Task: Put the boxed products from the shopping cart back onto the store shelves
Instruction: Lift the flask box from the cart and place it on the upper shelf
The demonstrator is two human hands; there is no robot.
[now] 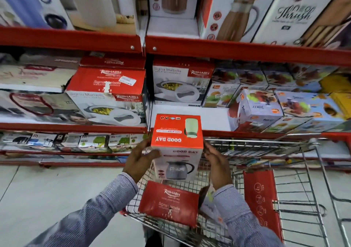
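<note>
A red and white Good Day jug box (177, 146) is held upright above the wire shopping cart (266, 170), just in front of the middle shelf. My left hand (139, 160) presses its left side and my right hand (216, 163) presses its right side. Below it in the cart lies a red Rishabh casserole box (168, 202), and a white box (208, 207) is partly hidden under my right sleeve. Behind the held box, the middle shelf (190, 113) has a bare white gap in front of a Rishabh casserole box (182, 83).
Red shelves run across the view. Casserole boxes (106, 94) stand left of the gap, juicer boxes (260, 108) to its right. Flask and jug boxes (228, 9) fill the top shelf. Small boxes (85, 141) line the low shelf. Pale tiled floor (47, 189) lies left of the cart.
</note>
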